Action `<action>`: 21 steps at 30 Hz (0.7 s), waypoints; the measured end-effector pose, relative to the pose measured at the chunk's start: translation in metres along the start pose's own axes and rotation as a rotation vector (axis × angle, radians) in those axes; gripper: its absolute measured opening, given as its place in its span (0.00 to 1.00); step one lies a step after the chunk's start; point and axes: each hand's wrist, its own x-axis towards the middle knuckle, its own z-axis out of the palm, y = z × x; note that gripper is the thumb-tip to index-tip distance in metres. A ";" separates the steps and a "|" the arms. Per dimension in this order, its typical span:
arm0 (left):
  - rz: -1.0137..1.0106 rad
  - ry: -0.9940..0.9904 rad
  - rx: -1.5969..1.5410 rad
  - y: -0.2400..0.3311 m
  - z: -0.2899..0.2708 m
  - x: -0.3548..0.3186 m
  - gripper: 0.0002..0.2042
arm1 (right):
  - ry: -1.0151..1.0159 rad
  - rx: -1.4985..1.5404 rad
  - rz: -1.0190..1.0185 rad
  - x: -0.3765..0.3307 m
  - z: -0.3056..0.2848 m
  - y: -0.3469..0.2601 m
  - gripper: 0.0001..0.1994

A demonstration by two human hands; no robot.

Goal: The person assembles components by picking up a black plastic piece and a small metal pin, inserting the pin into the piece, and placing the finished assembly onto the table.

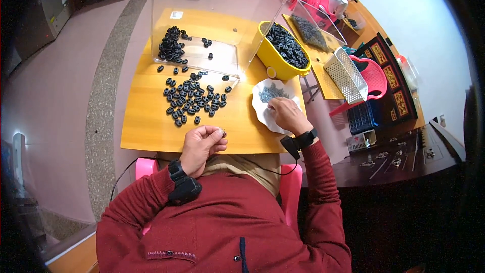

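Near the table's front edge, my left hand [201,145] is closed, pinching a small dark piece [224,134] between thumb and fingers; little of the piece shows. My right hand [290,114] reaches into a white wavy-rimmed dish [261,111], its fingertips down at a pile of small grey metal pieces [273,92], which look like springs. Those fingers are bent together, and whatever they pinch is hidden. Many black oval two-hole pieces [189,96], like cord locks, lie loose on the table beyond my left hand.
A clear plastic bin [217,0] lies on its side at the back, with more black pieces [172,45] inside. Behind the dish stands a yellow tub [278,64] full of black parts [287,45]. Farther right are a white perforated basket [347,77] and a pink chair [375,76].
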 end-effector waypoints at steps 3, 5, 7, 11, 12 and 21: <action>0.004 0.002 0.009 0.000 0.000 0.000 0.06 | 0.000 0.107 0.027 0.000 -0.005 -0.002 0.06; 0.004 0.001 0.000 0.001 0.000 -0.001 0.06 | -0.005 0.135 0.047 -0.001 -0.006 -0.003 0.06; 0.003 0.001 0.000 0.000 0.000 0.000 0.06 | -0.033 0.157 0.086 -0.002 -0.006 -0.003 0.06; -0.002 -0.005 -0.004 0.001 0.000 0.000 0.06 | 0.010 0.125 0.065 -0.006 -0.002 -0.001 0.04; 0.000 -0.004 -0.004 0.000 -0.001 0.000 0.06 | 0.030 0.144 0.089 -0.008 0.000 -0.001 0.05; -0.001 0.011 0.014 0.000 0.001 -0.002 0.06 | 0.127 0.180 0.097 -0.017 0.008 0.003 0.05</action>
